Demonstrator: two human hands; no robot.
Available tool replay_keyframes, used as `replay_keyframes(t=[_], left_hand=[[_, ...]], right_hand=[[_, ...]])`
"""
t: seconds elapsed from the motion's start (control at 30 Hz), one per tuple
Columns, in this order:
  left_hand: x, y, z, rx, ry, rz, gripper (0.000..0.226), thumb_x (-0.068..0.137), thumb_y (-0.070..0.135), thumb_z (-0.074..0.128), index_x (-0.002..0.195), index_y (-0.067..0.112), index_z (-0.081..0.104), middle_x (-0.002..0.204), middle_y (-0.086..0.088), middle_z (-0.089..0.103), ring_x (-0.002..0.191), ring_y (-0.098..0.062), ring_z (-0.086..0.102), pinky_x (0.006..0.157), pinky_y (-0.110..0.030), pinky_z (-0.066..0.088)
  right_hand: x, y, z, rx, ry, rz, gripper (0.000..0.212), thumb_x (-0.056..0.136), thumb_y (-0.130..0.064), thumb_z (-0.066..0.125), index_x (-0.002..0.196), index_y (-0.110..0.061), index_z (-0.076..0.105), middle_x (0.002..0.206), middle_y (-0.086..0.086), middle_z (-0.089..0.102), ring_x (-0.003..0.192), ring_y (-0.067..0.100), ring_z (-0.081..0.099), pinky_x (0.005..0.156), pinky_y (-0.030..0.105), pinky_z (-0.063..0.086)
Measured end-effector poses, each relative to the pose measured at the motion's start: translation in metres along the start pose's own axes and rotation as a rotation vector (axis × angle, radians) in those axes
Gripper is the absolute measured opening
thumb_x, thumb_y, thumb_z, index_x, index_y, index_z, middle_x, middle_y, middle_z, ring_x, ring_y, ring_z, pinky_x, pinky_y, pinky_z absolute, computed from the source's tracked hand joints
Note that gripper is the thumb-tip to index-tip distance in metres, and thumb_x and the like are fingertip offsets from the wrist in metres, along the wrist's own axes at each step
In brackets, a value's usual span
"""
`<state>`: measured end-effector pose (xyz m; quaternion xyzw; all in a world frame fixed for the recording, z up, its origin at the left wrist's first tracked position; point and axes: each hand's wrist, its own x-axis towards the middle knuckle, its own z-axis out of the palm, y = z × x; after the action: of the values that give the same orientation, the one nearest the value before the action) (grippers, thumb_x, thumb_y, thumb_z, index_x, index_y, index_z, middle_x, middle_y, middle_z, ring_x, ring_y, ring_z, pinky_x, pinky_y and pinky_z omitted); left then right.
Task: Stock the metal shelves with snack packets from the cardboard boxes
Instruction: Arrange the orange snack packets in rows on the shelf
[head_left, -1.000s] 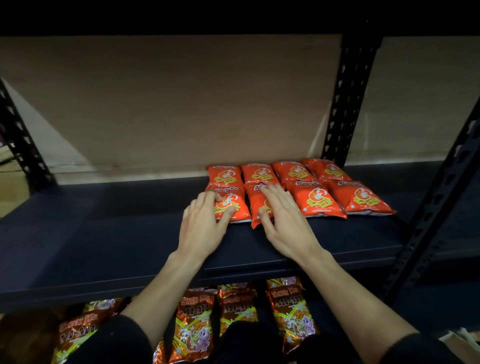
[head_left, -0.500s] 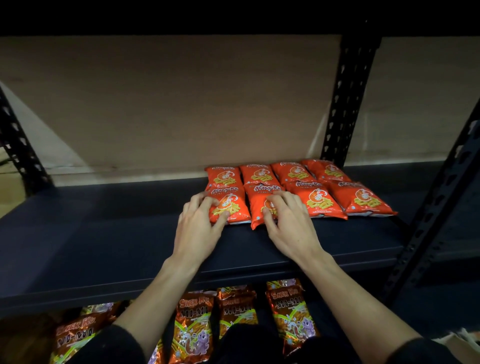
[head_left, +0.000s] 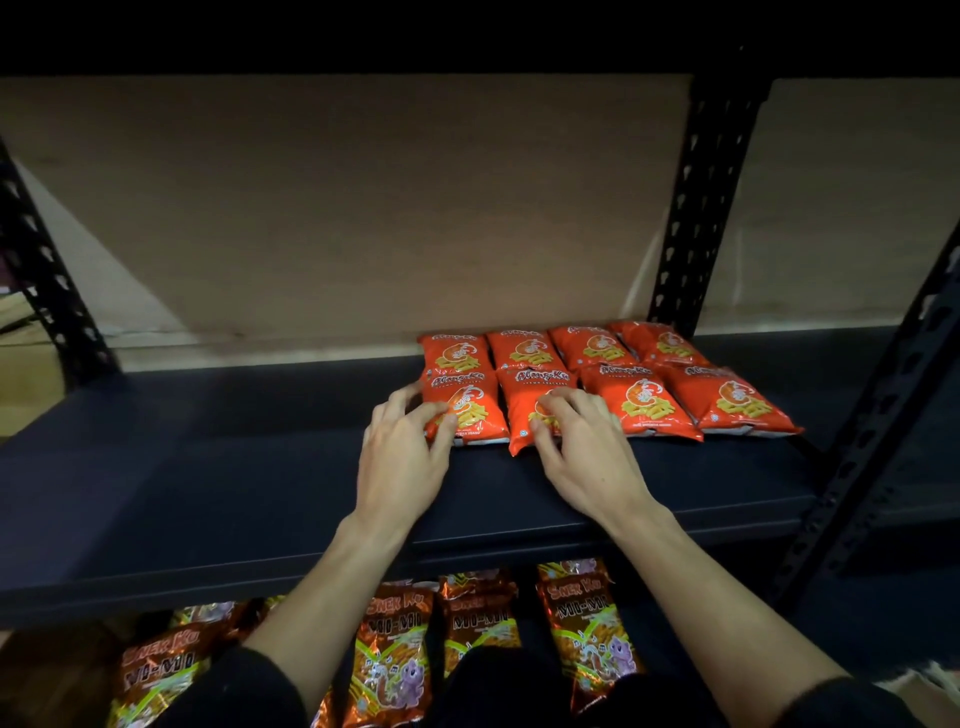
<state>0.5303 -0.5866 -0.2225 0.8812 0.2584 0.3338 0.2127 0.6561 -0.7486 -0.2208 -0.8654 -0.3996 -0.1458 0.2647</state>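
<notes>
Two rows of orange-red prawn cracker packets lie flat on the right half of the dark metal shelf (head_left: 208, 467). My left hand (head_left: 402, 457) holds the front-left packet (head_left: 470, 410) at its left edge, fingers curled round the side and thumb on top. My right hand (head_left: 582, 452) has bent fingers on the second front packet (head_left: 535, 389), with the thumb at its lower edge. Two more front packets (head_left: 644, 405) and the back row (head_left: 524, 348) lie untouched to the right and behind.
Black perforated uprights stand at the back right (head_left: 701, 208), front right (head_left: 883, 405) and left (head_left: 47, 270). A brown board (head_left: 337, 208) backs the shelf. Brown Mi-Mi snack packets (head_left: 395, 660) fill the shelf below. The shelf's left half holds nothing.
Both hands' fingers have gone from lying flat on the two front packets to curling over them. The hands drew slightly back; the packets barely shifted.
</notes>
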Motion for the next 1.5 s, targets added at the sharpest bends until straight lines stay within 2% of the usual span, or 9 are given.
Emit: replay_keyframes(t=[0.37, 0.53, 0.67, 0.87, 1.03, 1.13, 1.27, 1.37, 1.5], left_hand=[[-0.021, 0.014, -0.014, -0.067, 0.051, 0.043, 0.026, 0.095, 0.032, 0.06, 0.116, 0.019, 0.067, 0.141, 0.007, 0.047, 0.129, -0.012, 0.04, 0.104, -0.037, 0.042], [-0.048, 0.045, -0.016, -0.193, 0.046, 0.148, 0.011, 0.094, 0.025, 0.063, 0.101, 0.021, 0.07, 0.119, 0.014, 0.057, 0.109, -0.004, 0.052, 0.084, -0.008, 0.037], [-0.081, 0.081, -0.002, -0.361, -0.14, 0.176, 0.006, 0.093, 0.024, 0.064, 0.094, 0.026, 0.069, 0.09, 0.014, 0.063, 0.078, -0.002, 0.058, 0.066, -0.008, 0.04], [-0.132, 0.131, 0.058, -0.405, -0.498, 0.302, 0.006, 0.091, 0.023, 0.066, 0.091, 0.027, 0.071, 0.075, 0.012, 0.067, 0.065, 0.003, 0.056, 0.061, -0.007, 0.037], [-0.177, 0.176, 0.126, -0.317, -0.849, 0.442, 0.004, 0.091, 0.027, 0.067, 0.092, 0.026, 0.071, 0.077, 0.015, 0.065, 0.074, 0.004, 0.06, 0.064, -0.01, 0.041], [-0.198, 0.194, 0.161, -0.294, -0.988, 0.496, 0.008, 0.09, 0.024, 0.068, 0.094, 0.019, 0.073, 0.072, 0.013, 0.064, 0.065, 0.003, 0.057, 0.061, -0.008, 0.038], [-0.216, 0.217, 0.214, -0.194, -1.174, 0.511, 0.017, 0.09, 0.031, 0.067, 0.101, 0.019, 0.072, 0.082, 0.003, 0.069, 0.072, 0.001, 0.06, 0.066, -0.013, 0.045], [-0.223, 0.234, 0.247, -0.11, -1.26, 0.541, 0.025, 0.09, 0.037, 0.066, 0.107, 0.019, 0.07, 0.092, 0.001, 0.07, 0.088, -0.013, 0.065, 0.081, -0.028, 0.051], [-0.224, 0.245, 0.282, -0.015, -1.278, 0.527, 0.027, 0.09, 0.039, 0.065, 0.108, 0.02, 0.068, 0.095, -0.001, 0.066, 0.089, -0.017, 0.063, 0.082, -0.033, 0.052]], right_hand=[[-0.032, 0.003, -0.033, 0.18, 0.002, 0.04, 0.04, 0.102, -0.033, 0.051, 0.137, -0.014, 0.055, 0.146, -0.001, 0.047, 0.138, 0.013, 0.036, 0.114, 0.028, 0.028], [-0.069, 0.025, -0.064, 0.19, 0.012, 0.112, 0.035, 0.1, -0.031, 0.055, 0.132, -0.017, 0.059, 0.139, -0.003, 0.052, 0.133, 0.013, 0.041, 0.104, 0.019, 0.028], [-0.114, 0.055, -0.088, 0.168, 0.015, 0.207, 0.033, 0.098, -0.03, 0.059, 0.127, -0.017, 0.063, 0.135, -0.001, 0.056, 0.128, 0.016, 0.049, 0.107, 0.025, 0.034], [-0.201, 0.102, -0.119, 0.115, -0.022, 0.373, 0.029, 0.096, -0.025, 0.061, 0.123, -0.014, 0.066, 0.129, 0.004, 0.061, 0.122, 0.02, 0.055, 0.104, 0.024, 0.036], [-0.293, 0.16, -0.135, 0.069, -0.088, 0.582, 0.028, 0.095, -0.023, 0.06, 0.12, -0.012, 0.068, 0.126, 0.007, 0.064, 0.123, 0.022, 0.056, 0.103, 0.026, 0.036], [-0.346, 0.187, -0.137, 0.038, -0.128, 0.725, 0.025, 0.094, -0.024, 0.062, 0.116, -0.012, 0.068, 0.118, 0.008, 0.066, 0.113, 0.023, 0.059, 0.09, 0.024, 0.037], [-0.412, 0.231, -0.128, -0.012, -0.178, 0.922, 0.03, 0.091, -0.029, 0.059, 0.11, -0.007, 0.068, 0.11, 0.014, 0.065, 0.107, 0.032, 0.059, 0.09, 0.034, 0.043], [-0.443, 0.261, -0.123, -0.077, -0.083, 1.027, 0.038, 0.087, -0.028, 0.058, 0.119, -0.007, 0.064, 0.119, 0.015, 0.06, 0.115, 0.035, 0.055, 0.1, 0.042, 0.044], [-0.445, 0.287, -0.12, -0.218, -0.01, 1.072, 0.045, 0.089, -0.016, 0.065, 0.131, -0.005, 0.054, 0.128, 0.02, 0.054, 0.118, 0.039, 0.049, 0.103, 0.045, 0.04]])
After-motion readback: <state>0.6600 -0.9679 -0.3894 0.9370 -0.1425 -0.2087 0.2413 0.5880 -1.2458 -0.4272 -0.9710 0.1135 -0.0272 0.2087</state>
